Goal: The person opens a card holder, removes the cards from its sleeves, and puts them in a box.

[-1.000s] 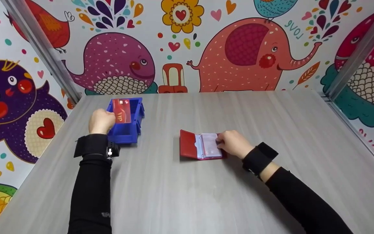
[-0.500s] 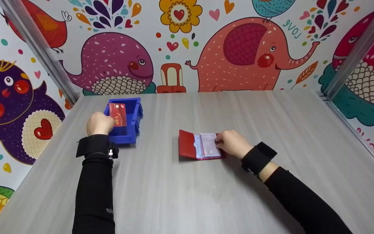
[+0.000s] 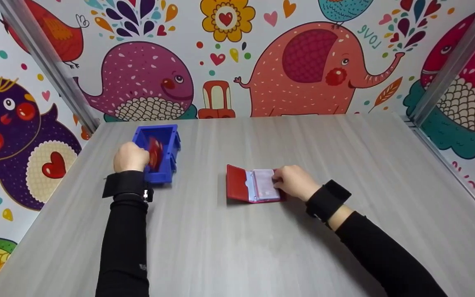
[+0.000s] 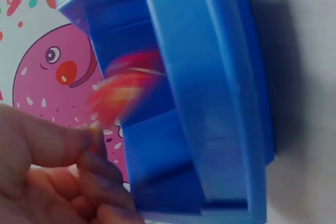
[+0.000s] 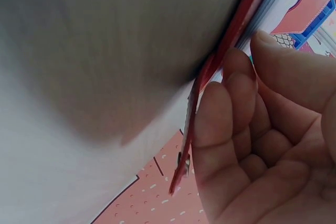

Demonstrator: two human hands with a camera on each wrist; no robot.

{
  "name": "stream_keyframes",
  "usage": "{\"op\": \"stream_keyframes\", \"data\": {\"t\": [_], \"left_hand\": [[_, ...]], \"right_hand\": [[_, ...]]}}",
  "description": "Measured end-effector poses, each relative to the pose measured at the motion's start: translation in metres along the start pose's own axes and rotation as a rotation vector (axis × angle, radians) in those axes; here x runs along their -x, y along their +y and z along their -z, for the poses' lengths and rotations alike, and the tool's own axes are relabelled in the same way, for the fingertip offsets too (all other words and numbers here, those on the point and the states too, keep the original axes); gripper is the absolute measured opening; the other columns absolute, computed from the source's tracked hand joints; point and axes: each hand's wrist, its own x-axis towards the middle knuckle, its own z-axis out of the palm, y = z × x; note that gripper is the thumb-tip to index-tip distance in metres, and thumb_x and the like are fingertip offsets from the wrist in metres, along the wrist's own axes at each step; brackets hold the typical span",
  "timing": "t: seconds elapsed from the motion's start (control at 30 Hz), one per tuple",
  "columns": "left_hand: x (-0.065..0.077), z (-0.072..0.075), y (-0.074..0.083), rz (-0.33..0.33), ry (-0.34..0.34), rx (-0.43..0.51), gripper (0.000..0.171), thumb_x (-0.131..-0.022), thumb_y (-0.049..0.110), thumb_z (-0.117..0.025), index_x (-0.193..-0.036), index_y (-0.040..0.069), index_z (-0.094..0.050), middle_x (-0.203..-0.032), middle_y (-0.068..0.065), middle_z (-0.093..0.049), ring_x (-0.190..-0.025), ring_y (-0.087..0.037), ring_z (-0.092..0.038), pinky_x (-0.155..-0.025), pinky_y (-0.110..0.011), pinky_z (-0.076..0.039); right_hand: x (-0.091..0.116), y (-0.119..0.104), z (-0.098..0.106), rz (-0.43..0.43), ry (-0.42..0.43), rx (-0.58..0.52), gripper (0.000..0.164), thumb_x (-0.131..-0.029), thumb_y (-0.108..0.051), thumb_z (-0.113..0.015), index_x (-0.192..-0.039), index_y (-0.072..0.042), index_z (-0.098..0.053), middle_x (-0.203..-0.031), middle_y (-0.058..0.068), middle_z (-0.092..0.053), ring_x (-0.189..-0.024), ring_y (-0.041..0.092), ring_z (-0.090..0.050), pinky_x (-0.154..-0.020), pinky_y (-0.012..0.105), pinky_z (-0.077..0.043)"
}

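Observation:
My left hand (image 3: 131, 157) is at the left wall of a blue plastic bin (image 3: 164, 177), its thumb and fingertips pinched together. A red card (image 3: 155, 154), blurred in the left wrist view, extends from those fingertips at a steep tilt into the bin. Nearer the table's middle lies an opened red card holder (image 3: 237, 184) with clear plastic sleeves (image 3: 265, 184). My right hand (image 3: 297, 181) pinches its right edge. In the right wrist view the thumb (image 5: 283, 66) is against the stack of sleeves, and the other fingers curl behind the red cover.
The grey wood-grain table (image 3: 204, 247) runs back to a wall (image 3: 221, 82) printed with cartoon animals. Metal posts stand at both back corners, and a patterned panel rises on each side.
The red card has dipped lower into the bin and turned from face-up to nearly edge-on. My left hand has shifted slightly right. My right hand and the card holder stay in place.

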Motion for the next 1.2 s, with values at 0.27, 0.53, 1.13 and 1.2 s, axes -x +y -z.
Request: {"op": "stream_keyframes", "data": {"t": [0.27, 0.53, 1.13, 1.2], "left_hand": [[0.002, 0.001, 0.000, 0.006, 0.019, 0.009, 0.036, -0.095, 0.016, -0.045, -0.112, -0.009, -0.064, -0.118, -0.028, -0.062, -0.106, -0.043, -0.058, -0.090, -0.053, -0.045], [0.006, 0.009, 0.004, 0.014, 0.027, 0.013, 0.036, -0.096, 0.017, -0.047, -0.117, -0.007, -0.064, -0.118, -0.026, -0.062, -0.104, -0.041, -0.059, -0.088, -0.052, -0.046], [0.041, -0.018, 0.045, -0.270, 0.072, 0.058, 0.026, -0.095, 0.015, -0.051, -0.099, -0.003, -0.070, -0.107, -0.020, -0.070, -0.097, -0.039, -0.065, -0.084, -0.052, -0.048], [0.045, -0.025, 0.049, -0.301, 0.084, 0.061, 0.024, -0.094, 0.014, -0.053, -0.096, -0.002, -0.071, -0.104, -0.019, -0.071, -0.094, -0.038, -0.066, -0.081, -0.051, -0.049]], "right_hand": [[0.001, -0.001, -0.001, -0.012, -0.001, -0.008, 0.009, -0.084, -0.003, -0.076, -0.092, -0.003, -0.075, -0.088, 0.010, -0.071, -0.077, 0.025, -0.062, -0.072, 0.043, -0.053], [0.000, -0.001, 0.000, -0.024, -0.012, -0.004, 0.007, -0.084, -0.004, -0.076, -0.091, -0.003, -0.074, -0.088, 0.009, -0.070, -0.076, 0.025, -0.061, -0.071, 0.043, -0.052], [-0.001, 0.000, 0.000, 0.008, -0.014, 0.010, 0.007, -0.086, -0.003, -0.075, -0.092, -0.001, -0.074, -0.090, 0.010, -0.071, -0.077, 0.023, -0.062, -0.074, 0.041, -0.052], [0.000, 0.000, 0.000, 0.003, -0.013, 0.003, 0.008, -0.085, -0.003, -0.075, -0.093, -0.001, -0.074, -0.091, 0.011, -0.071, -0.078, 0.024, -0.062, -0.075, 0.042, -0.052]]}}
